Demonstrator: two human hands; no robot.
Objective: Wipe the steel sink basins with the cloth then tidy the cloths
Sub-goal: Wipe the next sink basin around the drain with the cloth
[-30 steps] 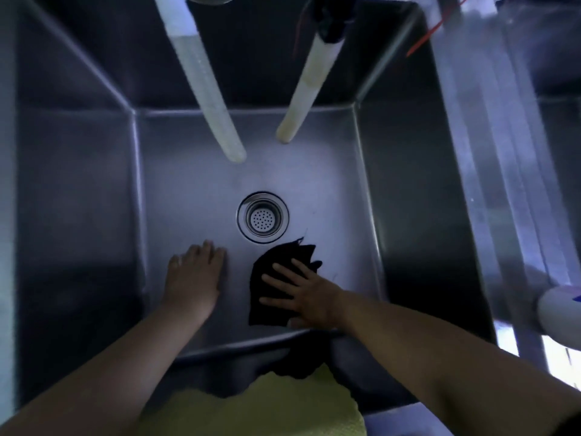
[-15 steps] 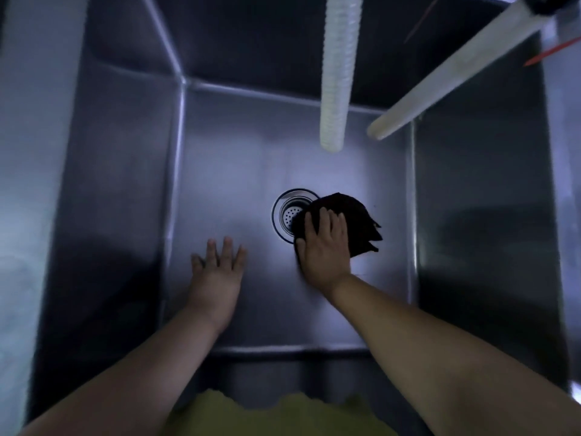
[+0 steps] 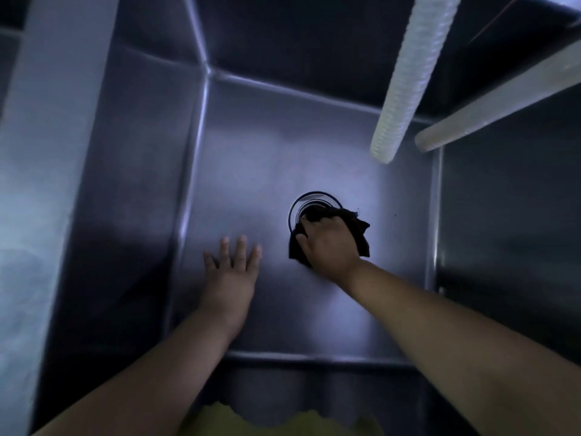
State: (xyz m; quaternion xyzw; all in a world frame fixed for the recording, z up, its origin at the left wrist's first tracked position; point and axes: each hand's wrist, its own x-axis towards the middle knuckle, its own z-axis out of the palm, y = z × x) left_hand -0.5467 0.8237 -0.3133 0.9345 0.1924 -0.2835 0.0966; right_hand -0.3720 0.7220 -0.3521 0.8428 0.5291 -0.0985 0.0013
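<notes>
The steel sink basin (image 3: 283, 158) has a round drain (image 3: 309, 201) in its floor. A black cloth (image 3: 358, 229) lies over the drain's near edge.

Head view, straight down, close over sink (image 3: 151, 184)

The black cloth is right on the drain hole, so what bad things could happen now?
1. The black cloth covers part of the drain under the right hand; a corner might get pushed into it.
2. The left hand leans flat on the steel sink floor; if that is wet, it could slip.
3. The ribbed hose hangs above and might drip onto wiped steel.
</notes>
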